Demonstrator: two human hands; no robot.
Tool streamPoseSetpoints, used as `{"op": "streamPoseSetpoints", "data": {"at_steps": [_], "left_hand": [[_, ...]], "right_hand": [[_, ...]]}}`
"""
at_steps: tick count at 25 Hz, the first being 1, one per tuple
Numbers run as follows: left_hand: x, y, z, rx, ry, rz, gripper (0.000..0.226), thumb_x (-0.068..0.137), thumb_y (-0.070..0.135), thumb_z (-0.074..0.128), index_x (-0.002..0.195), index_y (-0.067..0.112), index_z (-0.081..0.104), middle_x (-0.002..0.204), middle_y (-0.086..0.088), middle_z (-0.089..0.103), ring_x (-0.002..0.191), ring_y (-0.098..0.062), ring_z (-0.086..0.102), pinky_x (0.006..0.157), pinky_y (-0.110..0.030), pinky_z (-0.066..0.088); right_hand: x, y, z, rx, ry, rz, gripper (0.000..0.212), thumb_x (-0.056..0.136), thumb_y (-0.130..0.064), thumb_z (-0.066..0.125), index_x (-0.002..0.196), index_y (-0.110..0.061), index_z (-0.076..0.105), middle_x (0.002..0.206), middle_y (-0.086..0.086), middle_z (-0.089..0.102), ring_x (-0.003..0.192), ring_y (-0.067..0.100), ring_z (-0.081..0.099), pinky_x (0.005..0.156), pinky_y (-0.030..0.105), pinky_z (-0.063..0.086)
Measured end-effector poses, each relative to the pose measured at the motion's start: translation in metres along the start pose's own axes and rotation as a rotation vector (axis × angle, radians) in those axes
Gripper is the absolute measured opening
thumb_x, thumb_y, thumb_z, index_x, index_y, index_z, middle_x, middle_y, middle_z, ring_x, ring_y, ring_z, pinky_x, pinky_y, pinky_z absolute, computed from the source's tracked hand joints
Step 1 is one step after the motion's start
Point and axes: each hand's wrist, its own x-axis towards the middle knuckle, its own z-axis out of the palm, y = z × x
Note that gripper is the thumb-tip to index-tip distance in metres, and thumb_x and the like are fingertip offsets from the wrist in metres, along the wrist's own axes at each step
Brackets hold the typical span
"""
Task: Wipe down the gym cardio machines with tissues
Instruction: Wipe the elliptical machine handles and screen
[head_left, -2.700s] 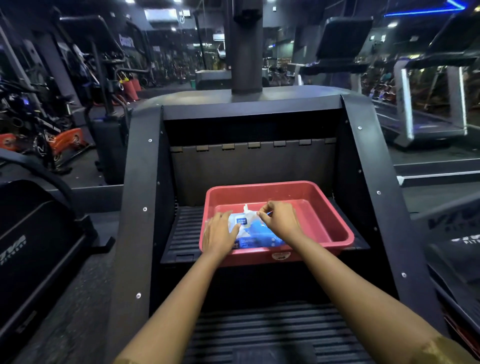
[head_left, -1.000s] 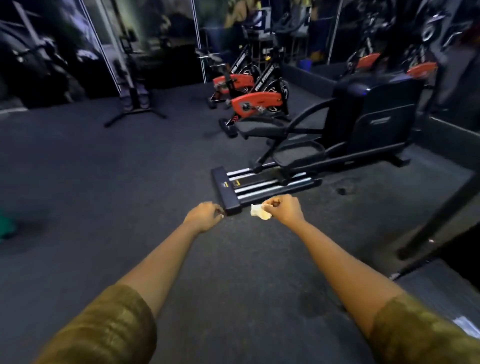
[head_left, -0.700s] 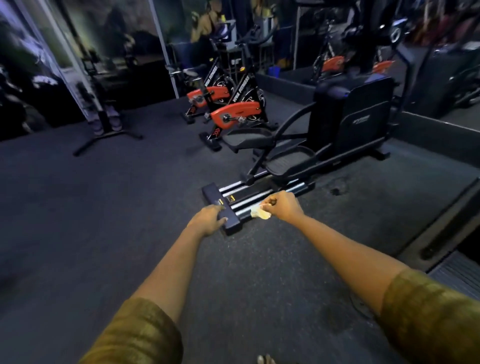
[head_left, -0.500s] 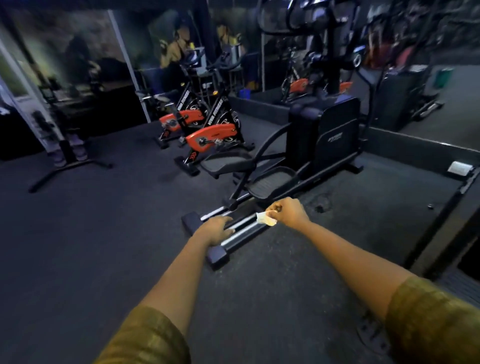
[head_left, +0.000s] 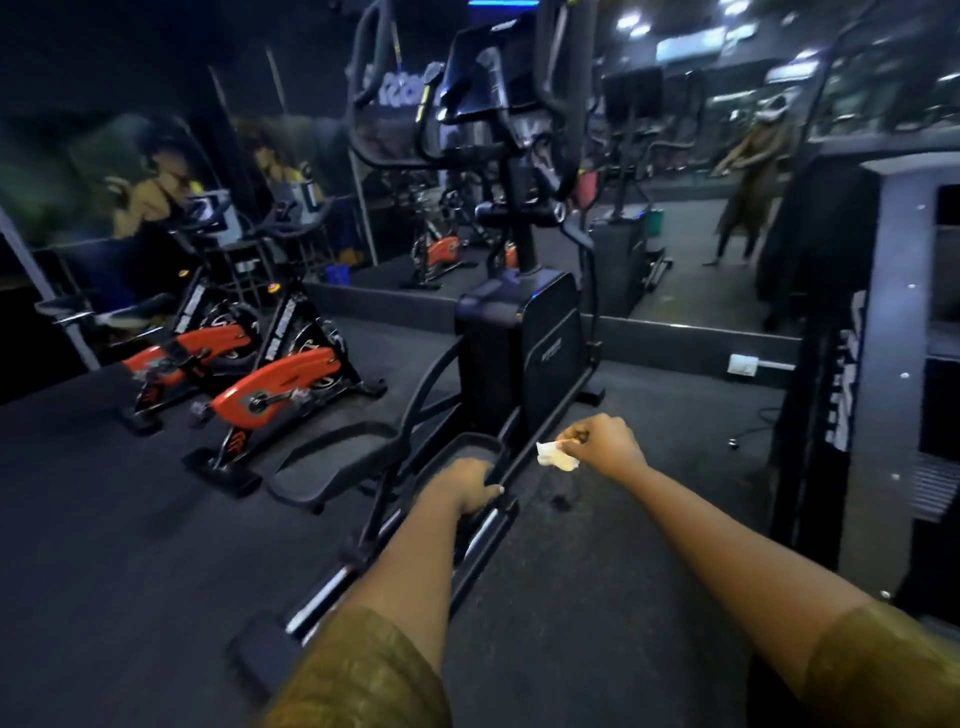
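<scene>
A black elliptical trainer (head_left: 524, 332) stands straight ahead, its rails running toward me on the dark floor. My right hand (head_left: 602, 447) pinches a small crumpled white tissue (head_left: 555, 456), held in the air to the right of the machine's pedals. My left hand (head_left: 467, 488) hangs with loosely curled fingers in front of the near pedal (head_left: 470, 451) and holds nothing; I cannot tell whether it touches the pedal. Both arms reach forward in olive sleeves.
Two red-and-black spin bikes (head_left: 270, 384) stand to the left. A tall black stair machine (head_left: 883, 364) rises at the right edge. A wall mirror (head_left: 691, 218) behind the elliptical reflects a person. A cable (head_left: 748, 431) lies on the floor at the right.
After drawing a tissue from the pack in the red tray, I have turned away and come close to the elliptical. The right hand carries the tissue throughout; the left arm has come over the machine's rails.
</scene>
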Motion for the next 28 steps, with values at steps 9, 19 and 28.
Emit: {"op": "streamPoseSetpoints", "data": {"at_steps": [9, 19, 28], "left_hand": [[0.213, -0.015, -0.089, 0.102, -0.051, 0.312, 0.054, 0.098, 0.035, 0.049, 0.141, 0.004, 0.042, 0.139, -0.016, 0.048, 0.128, -0.029, 0.045, 0.104, -0.033, 0.039], [0.4, -0.062, -0.159, 0.066, 0.009, 0.407, 0.053, 0.097, 0.035, 0.051, 0.144, 0.013, 0.041, 0.141, -0.012, 0.046, 0.13, -0.026, 0.044, 0.108, -0.034, 0.035], [0.531, -0.075, -0.192, -0.642, 0.196, 0.299, 0.026, 0.096, 0.024, 0.055, 0.12, 0.015, 0.063, 0.111, -0.006, 0.069, 0.101, -0.014, 0.061, 0.096, -0.02, 0.041]], "right_hand": [[0.157, -0.01, -0.012, -0.011, 0.278, 0.27, 0.014, 0.08, -0.024, 0.063, 0.086, -0.027, 0.075, 0.092, 0.0, 0.072, 0.092, 0.018, 0.064, 0.07, 0.025, 0.046], [0.331, -0.016, -0.002, 0.028, 0.383, 0.252, 0.012, 0.081, -0.025, 0.064, 0.086, -0.023, 0.075, 0.078, -0.002, 0.071, 0.075, 0.011, 0.061, 0.056, 0.022, 0.038], [0.518, 0.003, 0.007, 0.343, 0.255, 0.163, 0.011, 0.082, -0.025, 0.071, 0.085, -0.016, 0.075, 0.076, -0.001, 0.07, 0.064, 0.006, 0.06, 0.058, 0.012, 0.045]]}}
